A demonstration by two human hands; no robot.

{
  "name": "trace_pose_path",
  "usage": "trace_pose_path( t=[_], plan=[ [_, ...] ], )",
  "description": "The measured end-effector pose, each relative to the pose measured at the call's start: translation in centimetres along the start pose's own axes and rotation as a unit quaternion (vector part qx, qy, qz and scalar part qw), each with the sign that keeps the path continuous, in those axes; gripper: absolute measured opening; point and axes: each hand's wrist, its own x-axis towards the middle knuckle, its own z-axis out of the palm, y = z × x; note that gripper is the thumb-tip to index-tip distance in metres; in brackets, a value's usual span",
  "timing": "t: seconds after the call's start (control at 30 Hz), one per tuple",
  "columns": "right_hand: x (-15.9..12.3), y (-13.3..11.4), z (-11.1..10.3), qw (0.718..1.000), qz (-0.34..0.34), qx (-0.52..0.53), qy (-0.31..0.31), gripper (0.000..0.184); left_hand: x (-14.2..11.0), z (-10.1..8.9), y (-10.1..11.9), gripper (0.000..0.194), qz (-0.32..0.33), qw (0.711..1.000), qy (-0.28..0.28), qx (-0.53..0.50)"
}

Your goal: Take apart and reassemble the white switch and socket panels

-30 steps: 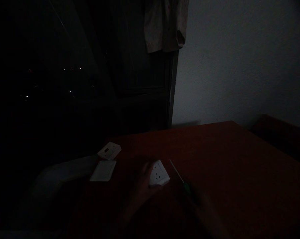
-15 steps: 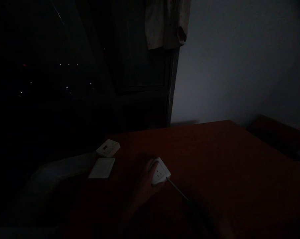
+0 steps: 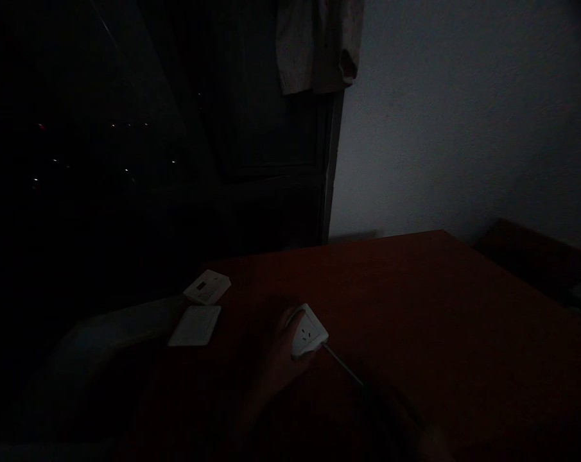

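Observation:
My left hand (image 3: 281,362) grips a white wall socket (image 3: 309,330) on the table, thumb on its face and fingers around its edge. Slots show on the socket's front. From the lower right, the thin metal shaft of a screwdriver (image 3: 343,364) reaches the socket's near right edge; its tip is at that edge. The handle fades into the dark. My right hand (image 3: 432,443) is a dim shape at the handle end, closed around it as far as the darkness shows. Left of my hands, a white plate with a rectangular opening (image 3: 207,287) lies behind a flat white plate (image 3: 194,325).
The reddish-brown table (image 3: 391,289) stretches right and back to a pale wall (image 3: 444,128). Behind it is a dark window (image 3: 126,147) with small lights. Cloth (image 3: 314,51) hangs above the table's far side. A brown piece of furniture (image 3: 526,247) stands at the right.
The whole view has shifted slightly, so things appear a little farther left. My left hand keeps its hold on the socket, and the screwdriver tip stays at its edge.

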Motion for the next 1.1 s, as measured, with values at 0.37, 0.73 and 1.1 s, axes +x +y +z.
trace_pose_path(
  t=[0.37,0.73,1.1],
  plan=[
    [-0.4,-1.8,-1.1,0.992,-0.100,-0.048,0.057,0.036,0.2,-0.2,0.3,0.066,0.009,1.000,0.013,-0.007],
    [0.4,-4.0,-1.7,0.996,-0.019,0.064,0.066,0.039,0.2,0.0,-0.5,0.065,-0.002,0.994,-0.001,-0.106],
    [0.5,-3.3,-1.1,0.997,0.009,0.064,0.045,0.041,0.9,-1.5,-2.9,0.066,0.008,0.993,0.050,-0.106]
  ],
)
